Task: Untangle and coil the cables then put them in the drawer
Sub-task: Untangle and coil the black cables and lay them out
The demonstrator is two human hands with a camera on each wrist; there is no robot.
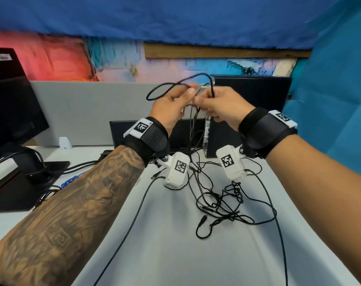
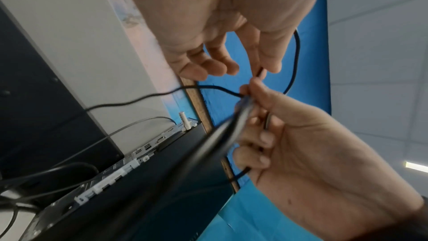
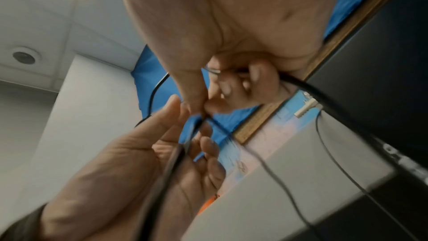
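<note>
Cables (image 1: pixel 218 205) — tangle on surface (image 1: pixel 175 254), strands lifted | left hand (image 1: pixel 171 108) grip pinches raised loop; right hand (image 1: pixel 222 106) grip curled on strand | advice: feed one strand through slowly — avoid tightening knot.

Left hand (image 1: pixel 171 106) and right hand (image 1: pixel 222 106) raised — fingers pinching
</note>
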